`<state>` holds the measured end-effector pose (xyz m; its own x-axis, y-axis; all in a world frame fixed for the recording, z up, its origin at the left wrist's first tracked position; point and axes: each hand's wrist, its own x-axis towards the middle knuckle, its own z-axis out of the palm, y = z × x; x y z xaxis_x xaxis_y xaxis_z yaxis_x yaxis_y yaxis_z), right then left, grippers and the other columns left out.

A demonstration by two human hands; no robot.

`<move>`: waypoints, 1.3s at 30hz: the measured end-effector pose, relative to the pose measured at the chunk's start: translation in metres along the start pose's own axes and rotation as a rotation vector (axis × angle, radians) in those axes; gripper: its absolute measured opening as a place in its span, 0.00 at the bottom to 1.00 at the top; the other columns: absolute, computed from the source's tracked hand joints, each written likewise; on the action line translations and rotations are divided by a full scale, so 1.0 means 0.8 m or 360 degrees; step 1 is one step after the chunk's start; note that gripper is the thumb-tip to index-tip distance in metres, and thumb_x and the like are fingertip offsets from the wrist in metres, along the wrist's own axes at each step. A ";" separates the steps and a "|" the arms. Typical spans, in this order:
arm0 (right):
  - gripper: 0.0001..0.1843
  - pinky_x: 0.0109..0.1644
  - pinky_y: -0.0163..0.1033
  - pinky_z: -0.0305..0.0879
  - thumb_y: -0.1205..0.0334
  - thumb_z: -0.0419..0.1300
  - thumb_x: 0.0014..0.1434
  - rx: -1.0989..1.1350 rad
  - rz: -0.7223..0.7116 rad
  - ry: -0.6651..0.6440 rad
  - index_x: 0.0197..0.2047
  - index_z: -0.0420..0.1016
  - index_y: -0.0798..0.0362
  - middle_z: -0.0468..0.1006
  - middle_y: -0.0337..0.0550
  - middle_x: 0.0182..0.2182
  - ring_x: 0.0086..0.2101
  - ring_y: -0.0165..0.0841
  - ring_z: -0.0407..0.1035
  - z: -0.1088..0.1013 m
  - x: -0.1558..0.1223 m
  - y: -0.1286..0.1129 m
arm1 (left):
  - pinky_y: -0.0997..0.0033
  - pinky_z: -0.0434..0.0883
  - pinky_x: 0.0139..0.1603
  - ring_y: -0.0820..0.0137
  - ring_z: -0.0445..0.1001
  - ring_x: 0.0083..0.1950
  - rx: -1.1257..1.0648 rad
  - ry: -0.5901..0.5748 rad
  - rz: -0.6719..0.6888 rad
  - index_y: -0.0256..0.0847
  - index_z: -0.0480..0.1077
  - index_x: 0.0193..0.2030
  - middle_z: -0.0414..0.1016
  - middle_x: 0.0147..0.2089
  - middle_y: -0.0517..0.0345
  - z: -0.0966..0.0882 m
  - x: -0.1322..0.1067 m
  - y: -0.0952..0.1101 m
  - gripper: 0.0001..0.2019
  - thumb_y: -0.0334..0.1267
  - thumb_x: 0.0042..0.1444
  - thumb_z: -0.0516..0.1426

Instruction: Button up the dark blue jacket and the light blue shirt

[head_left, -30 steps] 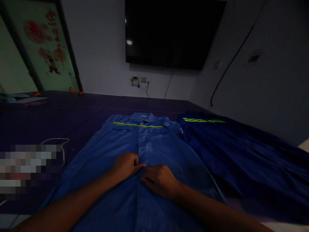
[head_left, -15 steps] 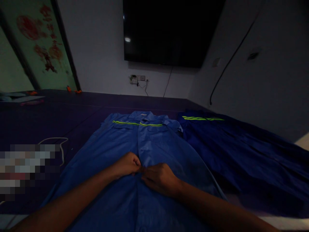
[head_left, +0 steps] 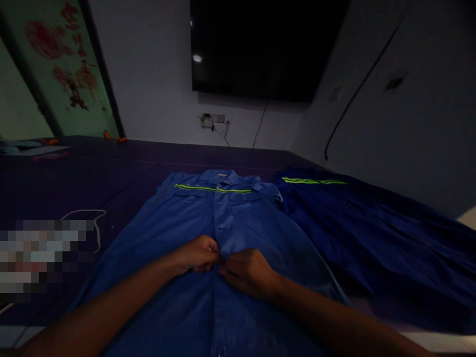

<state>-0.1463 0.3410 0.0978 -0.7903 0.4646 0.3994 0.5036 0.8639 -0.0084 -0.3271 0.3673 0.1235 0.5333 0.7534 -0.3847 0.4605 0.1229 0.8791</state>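
A light blue work shirt (head_left: 241, 223) with a yellow-green reflective stripe across the chest lies flat and face up on a dark purple surface (head_left: 92, 173), collar away from me. My left hand (head_left: 197, 254) and my right hand (head_left: 247, 270) meet at the shirt's front placket near its middle. Both hands are closed, with fingertips pinching the placket's fabric between them. Whatever small part they grip is hidden by the fingers.
A darker blue garment (head_left: 372, 233) with the same reflective stripe lies spread to the right of the shirt. A white cord (head_left: 91, 220) curls on the surface to the left. A black screen (head_left: 264, 44) hangs on the far wall above a socket (head_left: 213, 120).
Both hands have drawn closer together on the placket. The right hand's fingers, flatter a second ago, are now curled into a pinch against the left hand.
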 end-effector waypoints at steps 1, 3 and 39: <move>0.11 0.25 0.32 0.53 0.63 0.48 0.61 0.0011 0.0000 0.0003 0.31 0.69 0.54 0.73 0.38 0.24 0.23 0.25 0.65 -0.001 0.000 0.000 | 0.81 0.45 0.13 0.83 0.51 0.11 -0.0011 0.0034 -0.0010 0.38 0.60 0.23 0.59 0.13 0.70 0.000 0.000 0.000 0.08 0.39 0.39 0.55; 0.12 0.26 0.31 0.53 0.63 0.48 0.61 0.0033 -0.0006 0.0016 0.30 0.69 0.54 0.73 0.38 0.24 0.23 0.25 0.66 -0.002 0.000 0.001 | 0.81 0.46 0.13 0.82 0.51 0.11 -0.0029 0.0083 -0.0008 0.39 0.58 0.23 0.59 0.13 0.71 0.001 0.001 -0.001 0.07 0.39 0.40 0.53; 0.09 0.29 0.29 0.59 0.64 0.51 0.59 0.0179 0.0131 -0.0087 0.34 0.73 0.54 0.77 0.40 0.28 0.27 0.27 0.70 0.003 0.002 0.001 | 0.79 0.41 0.15 0.83 0.46 0.13 -0.0011 0.0025 -0.0049 0.39 0.56 0.17 0.52 0.11 0.71 -0.002 0.000 0.001 0.12 0.42 0.37 0.55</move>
<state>-0.1481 0.3428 0.0959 -0.7673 0.5420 0.3428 0.5275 0.8374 -0.1431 -0.3279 0.3684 0.1244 0.5076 0.7594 -0.4069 0.4714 0.1505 0.8690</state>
